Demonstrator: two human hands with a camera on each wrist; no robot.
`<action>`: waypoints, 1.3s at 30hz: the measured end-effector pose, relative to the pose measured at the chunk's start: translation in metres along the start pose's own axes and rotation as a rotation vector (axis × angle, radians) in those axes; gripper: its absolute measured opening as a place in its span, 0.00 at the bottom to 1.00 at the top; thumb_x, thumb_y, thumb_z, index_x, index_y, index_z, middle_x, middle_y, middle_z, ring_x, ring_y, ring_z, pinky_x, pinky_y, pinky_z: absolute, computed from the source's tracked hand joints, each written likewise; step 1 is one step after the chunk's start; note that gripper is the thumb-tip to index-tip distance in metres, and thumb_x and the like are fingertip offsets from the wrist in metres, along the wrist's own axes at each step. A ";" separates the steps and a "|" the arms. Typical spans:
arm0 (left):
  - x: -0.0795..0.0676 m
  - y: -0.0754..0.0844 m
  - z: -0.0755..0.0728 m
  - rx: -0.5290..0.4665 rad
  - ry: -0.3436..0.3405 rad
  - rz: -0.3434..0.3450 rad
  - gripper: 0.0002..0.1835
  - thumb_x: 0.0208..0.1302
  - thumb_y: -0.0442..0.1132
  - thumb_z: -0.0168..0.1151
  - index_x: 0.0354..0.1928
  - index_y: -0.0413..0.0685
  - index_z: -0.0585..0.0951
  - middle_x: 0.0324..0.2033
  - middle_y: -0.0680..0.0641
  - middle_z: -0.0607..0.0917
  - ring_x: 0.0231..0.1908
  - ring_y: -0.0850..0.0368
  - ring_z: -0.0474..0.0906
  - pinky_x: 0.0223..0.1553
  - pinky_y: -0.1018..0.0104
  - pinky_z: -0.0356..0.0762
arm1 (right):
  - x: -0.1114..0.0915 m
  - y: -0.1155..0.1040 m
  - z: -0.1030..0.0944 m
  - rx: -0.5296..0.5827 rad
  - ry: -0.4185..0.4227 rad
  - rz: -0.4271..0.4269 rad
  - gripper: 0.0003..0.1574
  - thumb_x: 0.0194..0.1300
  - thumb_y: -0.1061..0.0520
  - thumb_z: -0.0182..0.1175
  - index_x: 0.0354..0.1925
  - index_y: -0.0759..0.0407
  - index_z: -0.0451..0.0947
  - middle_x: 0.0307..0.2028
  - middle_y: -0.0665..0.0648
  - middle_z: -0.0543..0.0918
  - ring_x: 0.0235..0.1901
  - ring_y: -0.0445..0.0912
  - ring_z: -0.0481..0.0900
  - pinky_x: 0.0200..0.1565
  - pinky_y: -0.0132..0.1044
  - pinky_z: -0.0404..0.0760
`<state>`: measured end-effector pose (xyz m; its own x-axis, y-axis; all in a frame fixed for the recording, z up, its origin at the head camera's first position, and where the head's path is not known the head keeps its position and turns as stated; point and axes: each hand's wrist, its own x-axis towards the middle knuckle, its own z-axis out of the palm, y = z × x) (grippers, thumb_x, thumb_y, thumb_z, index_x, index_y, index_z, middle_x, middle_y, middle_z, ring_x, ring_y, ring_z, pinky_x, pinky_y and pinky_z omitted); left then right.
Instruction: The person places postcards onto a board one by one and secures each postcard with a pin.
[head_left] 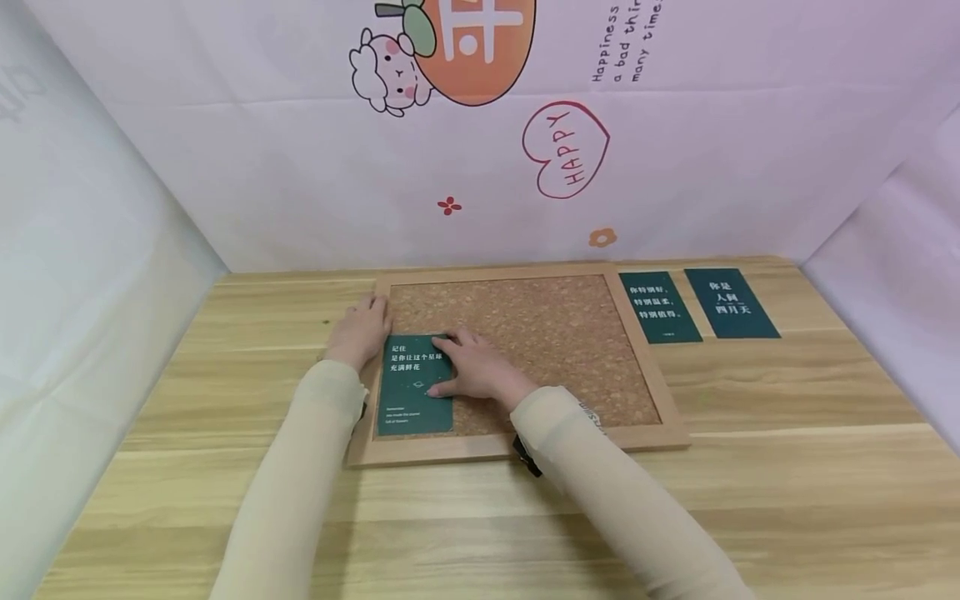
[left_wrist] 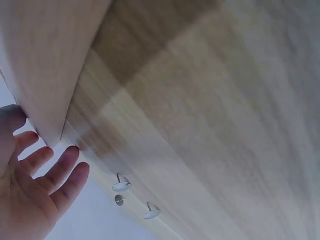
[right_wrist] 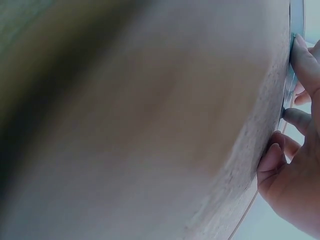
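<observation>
A cork board (head_left: 540, 333) in a pale wooden frame lies on the table. On its lower left lies a dark green card (head_left: 408, 408) with white lettering. My right hand (head_left: 480, 367) touches this card's right side with spread thumb and finger, its other fingers over the cork. In the right wrist view, fingertips (right_wrist: 271, 159) of that hand meet the cork surface. My left hand (head_left: 363, 329) rests against the board frame's left edge. Seen from the left wrist, the left hand (left_wrist: 37, 190) has loosely extended fingers, some of them at the frame's edge.
Two more green cards, one (head_left: 660, 308) beside the board and another (head_left: 731, 302) farther right, lie on the wooden table (head_left: 465, 533). Thumbtacks (left_wrist: 121, 185) sit left of the board. A printed white cloth (head_left: 300, 183) hangs behind.
</observation>
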<state>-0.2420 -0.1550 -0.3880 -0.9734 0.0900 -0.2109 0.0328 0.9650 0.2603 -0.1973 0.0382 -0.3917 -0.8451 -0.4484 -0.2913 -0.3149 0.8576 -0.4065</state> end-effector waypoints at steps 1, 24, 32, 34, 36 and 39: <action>0.000 0.000 0.000 -0.001 0.006 0.002 0.28 0.77 0.44 0.34 0.73 0.41 0.52 0.72 0.35 0.53 0.68 0.32 0.57 0.67 0.41 0.60 | 0.000 0.000 0.000 0.001 0.002 0.000 0.53 0.58 0.35 0.63 0.74 0.47 0.51 0.75 0.55 0.51 0.74 0.55 0.50 0.71 0.51 0.58; -0.020 -0.004 -0.032 -0.123 0.018 0.080 0.29 0.74 0.39 0.42 0.73 0.39 0.53 0.70 0.32 0.58 0.68 0.33 0.59 0.68 0.40 0.59 | -0.004 0.000 0.000 0.008 0.013 -0.004 0.53 0.59 0.35 0.63 0.74 0.47 0.51 0.75 0.54 0.50 0.74 0.55 0.50 0.71 0.52 0.59; -0.032 -0.023 -0.042 -0.146 -0.019 0.042 0.25 0.75 0.41 0.39 0.69 0.37 0.61 0.66 0.30 0.66 0.33 0.44 0.79 0.50 0.44 0.75 | -0.003 0.001 0.001 0.019 0.011 -0.004 0.53 0.59 0.36 0.63 0.74 0.47 0.51 0.75 0.54 0.50 0.74 0.56 0.49 0.71 0.52 0.59; -0.035 -0.028 -0.044 -0.142 -0.040 0.042 0.25 0.75 0.42 0.38 0.67 0.34 0.63 0.64 0.29 0.67 0.36 0.40 0.80 0.55 0.42 0.72 | -0.003 0.000 0.001 0.023 0.010 0.000 0.53 0.59 0.36 0.63 0.74 0.47 0.51 0.75 0.54 0.50 0.74 0.55 0.49 0.71 0.52 0.59; -0.037 -0.033 -0.045 -0.138 -0.053 0.048 0.24 0.75 0.42 0.39 0.65 0.32 0.66 0.63 0.27 0.68 0.47 0.35 0.78 0.60 0.39 0.68 | -0.002 0.000 0.001 0.024 0.011 0.003 0.53 0.59 0.36 0.63 0.74 0.47 0.51 0.75 0.54 0.50 0.74 0.55 0.49 0.71 0.52 0.59; -0.040 -0.042 -0.045 -0.138 -0.059 0.057 0.23 0.74 0.40 0.41 0.62 0.30 0.68 0.61 0.26 0.70 0.56 0.31 0.72 0.62 0.37 0.66 | -0.003 0.000 0.001 0.024 0.008 0.001 0.53 0.59 0.36 0.63 0.74 0.47 0.51 0.75 0.54 0.50 0.74 0.56 0.49 0.71 0.52 0.59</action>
<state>-0.2151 -0.2099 -0.3483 -0.9557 0.1621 -0.2458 0.0525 0.9153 0.3993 -0.1948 0.0391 -0.3917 -0.8488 -0.4453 -0.2851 -0.3036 0.8519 -0.4268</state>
